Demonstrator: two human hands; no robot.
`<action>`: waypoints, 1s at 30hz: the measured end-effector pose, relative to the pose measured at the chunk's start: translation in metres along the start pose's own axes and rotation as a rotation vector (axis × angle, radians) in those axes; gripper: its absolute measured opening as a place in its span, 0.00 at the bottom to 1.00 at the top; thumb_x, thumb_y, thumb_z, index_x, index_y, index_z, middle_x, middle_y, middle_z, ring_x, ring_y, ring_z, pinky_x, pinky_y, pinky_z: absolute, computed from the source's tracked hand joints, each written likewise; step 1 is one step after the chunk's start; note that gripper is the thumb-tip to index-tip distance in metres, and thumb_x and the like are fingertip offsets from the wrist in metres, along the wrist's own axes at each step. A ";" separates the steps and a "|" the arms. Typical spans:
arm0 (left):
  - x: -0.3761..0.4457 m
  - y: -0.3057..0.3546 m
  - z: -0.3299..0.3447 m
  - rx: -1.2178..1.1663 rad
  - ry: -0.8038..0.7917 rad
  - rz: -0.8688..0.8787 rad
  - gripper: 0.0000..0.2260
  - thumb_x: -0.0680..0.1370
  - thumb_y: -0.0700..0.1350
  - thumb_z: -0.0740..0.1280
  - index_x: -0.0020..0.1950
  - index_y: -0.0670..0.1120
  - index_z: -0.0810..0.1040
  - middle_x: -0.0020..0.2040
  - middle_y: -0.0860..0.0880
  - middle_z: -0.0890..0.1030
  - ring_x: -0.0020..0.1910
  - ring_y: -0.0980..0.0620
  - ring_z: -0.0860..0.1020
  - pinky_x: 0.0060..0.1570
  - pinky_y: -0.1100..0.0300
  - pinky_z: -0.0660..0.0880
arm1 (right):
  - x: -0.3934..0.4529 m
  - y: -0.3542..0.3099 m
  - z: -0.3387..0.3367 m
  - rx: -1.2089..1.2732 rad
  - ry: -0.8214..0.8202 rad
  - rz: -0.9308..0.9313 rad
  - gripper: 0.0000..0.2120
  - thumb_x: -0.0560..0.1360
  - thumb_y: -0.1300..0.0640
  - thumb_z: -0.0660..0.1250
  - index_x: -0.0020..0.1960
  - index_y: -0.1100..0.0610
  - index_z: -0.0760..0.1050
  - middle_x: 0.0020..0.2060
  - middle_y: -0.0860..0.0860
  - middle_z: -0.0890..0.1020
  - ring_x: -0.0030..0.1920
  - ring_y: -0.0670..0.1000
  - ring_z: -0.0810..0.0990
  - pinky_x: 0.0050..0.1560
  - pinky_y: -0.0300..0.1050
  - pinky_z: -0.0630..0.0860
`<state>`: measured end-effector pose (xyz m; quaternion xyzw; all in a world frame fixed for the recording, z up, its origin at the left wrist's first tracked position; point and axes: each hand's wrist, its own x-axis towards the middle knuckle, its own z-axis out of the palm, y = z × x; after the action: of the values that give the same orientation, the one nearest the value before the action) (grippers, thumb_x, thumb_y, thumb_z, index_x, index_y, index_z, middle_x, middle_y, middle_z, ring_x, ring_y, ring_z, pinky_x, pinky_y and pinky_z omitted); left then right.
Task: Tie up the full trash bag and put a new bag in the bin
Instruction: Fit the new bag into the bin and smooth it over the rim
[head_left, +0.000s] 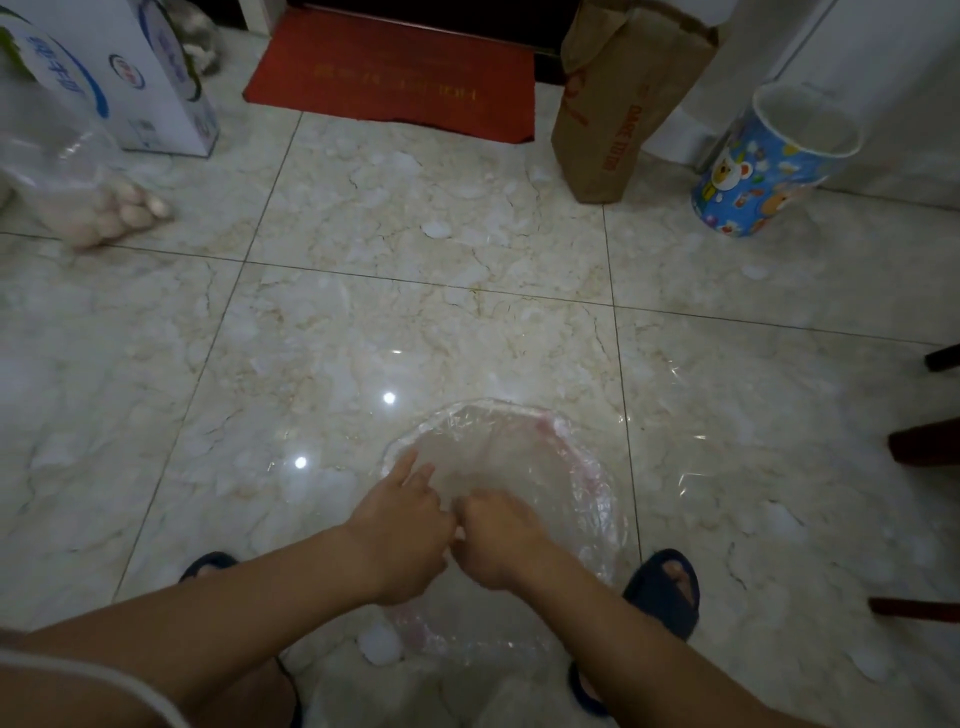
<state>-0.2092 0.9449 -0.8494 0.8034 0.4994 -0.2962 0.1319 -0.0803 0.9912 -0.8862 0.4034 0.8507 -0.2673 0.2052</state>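
Marble-tiled floor (467, 322) under red doormat (395, 78), brown paper bag (618, 98), blue patterned bin (763, 176), white carton (130, 73).

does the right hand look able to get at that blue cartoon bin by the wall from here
Probably not yet. The right hand grips the clear bag low between the feet, while the blue bin stands far off by the wall; bare floor between, nothing blocking.

Far beyond the hands, red lettering down a brown paper bag (618, 104), gold characters on a red doormat (395, 78) and blue characters on a white carton (104, 67), all too blurred to read.
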 end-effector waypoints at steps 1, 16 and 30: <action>-0.001 -0.001 -0.002 -0.021 0.003 -0.006 0.24 0.81 0.55 0.58 0.75 0.47 0.64 0.75 0.39 0.66 0.78 0.37 0.49 0.72 0.38 0.35 | 0.009 -0.001 0.012 -0.108 -0.138 0.012 0.21 0.77 0.50 0.64 0.69 0.53 0.70 0.68 0.58 0.71 0.68 0.61 0.70 0.67 0.57 0.66; -0.003 -0.007 0.016 -0.027 -0.059 0.006 0.30 0.80 0.64 0.50 0.73 0.43 0.66 0.75 0.36 0.62 0.77 0.35 0.48 0.64 0.27 0.31 | 0.091 0.045 0.075 -0.159 -0.321 0.085 0.53 0.67 0.40 0.74 0.78 0.59 0.46 0.77 0.59 0.57 0.73 0.63 0.60 0.69 0.65 0.61; -0.006 -0.009 0.014 0.023 -0.100 0.010 0.31 0.80 0.63 0.47 0.73 0.43 0.66 0.73 0.38 0.66 0.78 0.38 0.47 0.66 0.28 0.31 | 0.081 0.024 0.050 -0.339 -0.448 0.009 0.34 0.80 0.45 0.58 0.79 0.58 0.51 0.79 0.59 0.54 0.77 0.64 0.52 0.74 0.63 0.51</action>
<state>-0.2236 0.9379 -0.8559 0.7914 0.4848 -0.3411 0.1492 -0.1024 1.0198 -0.9770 0.2979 0.8150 -0.2027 0.4537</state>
